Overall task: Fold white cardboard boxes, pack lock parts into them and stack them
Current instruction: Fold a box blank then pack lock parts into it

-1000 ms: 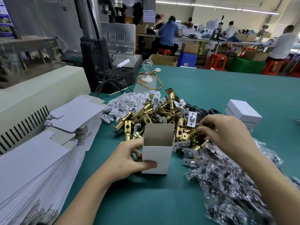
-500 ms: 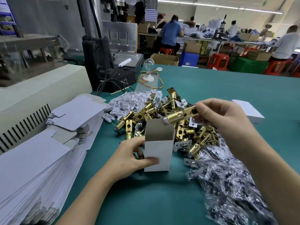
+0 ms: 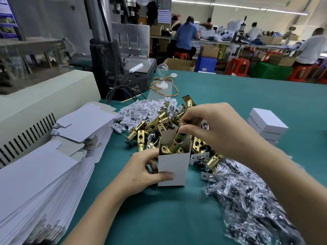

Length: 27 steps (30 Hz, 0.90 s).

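An open white cardboard box stands upright on the green table. My left hand grips its left side, thumb across the front. My right hand pinches the upper end of a brass latch, whose lower end sits tilted inside the box. Behind the box lies a pile of brass latches and small white plastic pieces. Flat white box blanks are stacked at the left. Closed white boxes are stacked at the right.
A heap of small clear plastic bags lies front right. A beige machine stands left, a dark press behind it, and a light bulb on a base with wires. Other people work at far tables.
My right hand picked a brass latch out of the pile, carried it over the box and lowered its end into it. My left hand stayed on the box.
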{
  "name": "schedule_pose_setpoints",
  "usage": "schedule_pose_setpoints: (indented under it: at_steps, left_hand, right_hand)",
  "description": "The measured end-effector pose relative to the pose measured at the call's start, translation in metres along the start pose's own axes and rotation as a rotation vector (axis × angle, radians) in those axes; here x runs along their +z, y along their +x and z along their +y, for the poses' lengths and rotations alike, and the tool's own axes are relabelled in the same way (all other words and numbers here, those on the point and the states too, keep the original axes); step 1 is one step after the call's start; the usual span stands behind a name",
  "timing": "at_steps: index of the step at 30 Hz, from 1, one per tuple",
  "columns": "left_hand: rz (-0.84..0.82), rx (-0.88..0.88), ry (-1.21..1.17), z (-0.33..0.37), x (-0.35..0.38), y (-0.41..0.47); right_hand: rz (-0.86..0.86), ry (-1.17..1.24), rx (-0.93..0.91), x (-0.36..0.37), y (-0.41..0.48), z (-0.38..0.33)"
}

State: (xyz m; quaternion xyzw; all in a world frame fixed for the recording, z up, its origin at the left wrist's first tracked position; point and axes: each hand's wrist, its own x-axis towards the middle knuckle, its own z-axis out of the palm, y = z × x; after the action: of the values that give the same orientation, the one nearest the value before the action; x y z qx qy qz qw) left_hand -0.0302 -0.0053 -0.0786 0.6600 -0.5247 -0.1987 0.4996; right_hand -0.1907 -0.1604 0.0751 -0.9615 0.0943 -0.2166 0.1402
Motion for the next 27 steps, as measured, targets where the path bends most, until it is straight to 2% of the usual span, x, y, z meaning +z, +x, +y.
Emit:
schedule_pose_setpoints:
  at_steps: [7, 12, 17, 21, 27]
  left_hand:
    - [-0.019, 0.031, 0.019, 0.002, -0.001, 0.0]
    - [-0.034, 0.062, 0.025, 0.003, -0.001, 0.0]
    - [-0.035, 0.062, 0.018, 0.004, -0.002, 0.0]
    - [-0.033, 0.047, 0.021, 0.005, -0.002, 0.0]
    - [-0.04, 0.052, 0.006, 0.009, -0.001, 0.0]
  right_hand:
    - [-0.22, -0.348, -0.11, 0.005, 0.006, -0.013]
    - [-0.318, -0.628, -0.099, 0.014, 0.005, -0.021]
    - [-0.348, -0.698, -0.066, 0.018, 0.002, -0.025]
    - [-0.292, -0.703, -0.027, 0.023, -0.002, -0.027]
    - [-0.201, -0.508, -0.005, 0.018, 0.0, -0.03]
